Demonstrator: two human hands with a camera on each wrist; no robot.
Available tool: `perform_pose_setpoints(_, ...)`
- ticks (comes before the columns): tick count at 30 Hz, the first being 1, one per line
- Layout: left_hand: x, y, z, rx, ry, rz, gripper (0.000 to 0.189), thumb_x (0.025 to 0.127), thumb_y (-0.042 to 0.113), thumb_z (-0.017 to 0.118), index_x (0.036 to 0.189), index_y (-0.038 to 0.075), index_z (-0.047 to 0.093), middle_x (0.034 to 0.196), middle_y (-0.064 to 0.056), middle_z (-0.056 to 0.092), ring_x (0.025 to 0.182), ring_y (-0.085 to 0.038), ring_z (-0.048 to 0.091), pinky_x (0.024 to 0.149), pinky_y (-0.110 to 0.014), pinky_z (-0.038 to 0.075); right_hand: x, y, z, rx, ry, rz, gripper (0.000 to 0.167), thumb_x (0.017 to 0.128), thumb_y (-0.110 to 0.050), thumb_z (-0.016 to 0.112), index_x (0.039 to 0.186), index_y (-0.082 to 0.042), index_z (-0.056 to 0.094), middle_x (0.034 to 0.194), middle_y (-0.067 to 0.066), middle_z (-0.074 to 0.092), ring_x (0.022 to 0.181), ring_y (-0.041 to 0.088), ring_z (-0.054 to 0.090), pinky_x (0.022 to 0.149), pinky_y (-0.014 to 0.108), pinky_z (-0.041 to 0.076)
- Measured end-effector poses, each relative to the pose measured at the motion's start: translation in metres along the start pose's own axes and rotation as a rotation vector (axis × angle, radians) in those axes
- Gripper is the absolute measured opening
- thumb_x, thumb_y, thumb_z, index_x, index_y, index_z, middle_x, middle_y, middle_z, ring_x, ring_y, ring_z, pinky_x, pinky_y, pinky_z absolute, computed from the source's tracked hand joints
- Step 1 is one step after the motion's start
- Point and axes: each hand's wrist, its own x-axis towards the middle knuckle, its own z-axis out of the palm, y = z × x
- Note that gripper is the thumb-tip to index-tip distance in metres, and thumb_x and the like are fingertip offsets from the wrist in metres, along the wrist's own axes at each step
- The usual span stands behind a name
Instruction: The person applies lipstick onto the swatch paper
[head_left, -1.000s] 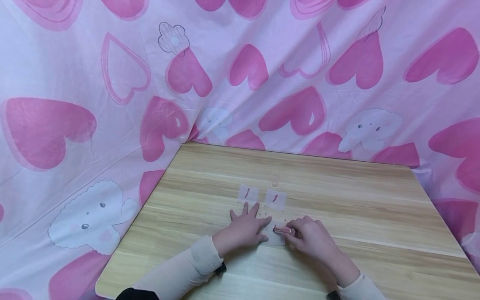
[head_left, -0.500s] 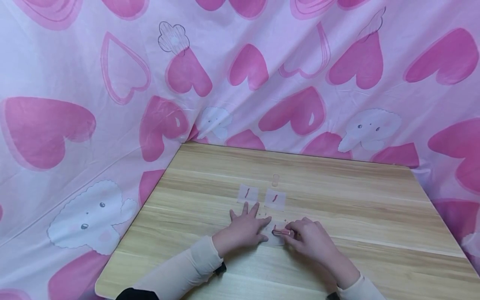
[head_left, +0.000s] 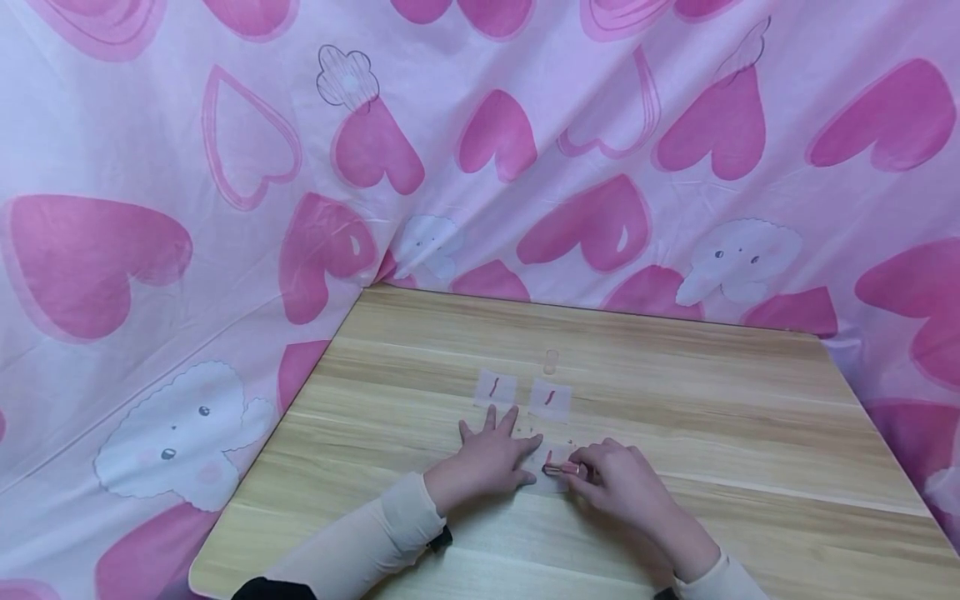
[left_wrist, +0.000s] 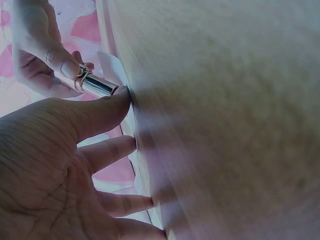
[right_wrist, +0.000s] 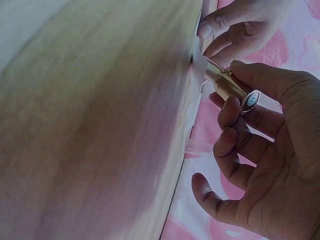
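Observation:
In the head view a lipstick (head_left: 567, 469) is pinched between the thumb and fingers of my right hand (head_left: 628, 485). Its dark red tip is at a small pale paper square (head_left: 553, 486), just below a short red stroke (head_left: 549, 457). The right wrist view shows the lipstick's gold tube (right_wrist: 229, 86) with a label on its base. My left hand (head_left: 486, 468) rests with spread fingers at the paper's left side, thumb near the lipstick. In the left wrist view the thumb (left_wrist: 107, 111) presses down close to the metallic tube (left_wrist: 99, 86).
Two more paper squares, a left one (head_left: 497, 388) and a right one (head_left: 551, 400), each bear a red stroke farther back. Behind them lies a clear, rounded oblong piece (head_left: 551, 361). Small specks dot the wooden table (head_left: 675, 375). A pink heart-print curtain (head_left: 450, 208) borders it.
My right hand has drawn the lipstick slightly down toward me, and more of the red stroke shows above its tip. The left hand has stayed in place.

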Motion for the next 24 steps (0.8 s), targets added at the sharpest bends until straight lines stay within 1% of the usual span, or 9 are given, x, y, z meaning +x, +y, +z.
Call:
perform_pose_setpoints(5,-0.0004,0.0004,0.0001,0.001,-0.002,0.000,0.062,0.090,0.056,0.067,0.148,0.041,0.049,0.164,-0.015,0.024,0.146,-0.052,0.018,0.097,-0.086,0.022,-0.0004,-0.0005,-0.0002,0.004,-0.002,-0.003,0.013,0.083,-0.035,0.082,0.089,-0.026,0.074,0.065,-0.025,0.044,0.065,0.000,0.040,0.056,0.023,0.032)
perform_pose_setpoints(14,0.0009,0.0002,0.0011,0.007,0.005,0.008,0.062,0.091,0.056,0.066,0.148,0.041,0.049,0.165,-0.015,0.023,0.146,-0.053,0.018,0.097,-0.086,0.021,-0.0016,-0.0017,0.0000,-0.001,-0.018,0.005,0.014,0.083,-0.035,0.082,0.091,-0.026,0.074,0.067,-0.026,0.045,0.067,0.000,0.042,0.059,0.024,0.034)
perform_pose_setpoints(24,0.0021,-0.0012,0.0034,-0.017,-0.009,-0.001,0.062,0.091,0.056,0.066,0.149,0.041,0.048,0.165,-0.015,0.021,0.147,-0.053,0.014,0.097,-0.086,0.017,-0.0028,-0.0015,0.0006,0.022,0.003,-0.026,0.012,0.083,-0.033,0.082,0.088,-0.028,0.073,0.066,-0.026,0.045,0.066,0.000,0.042,0.058,0.024,0.034)
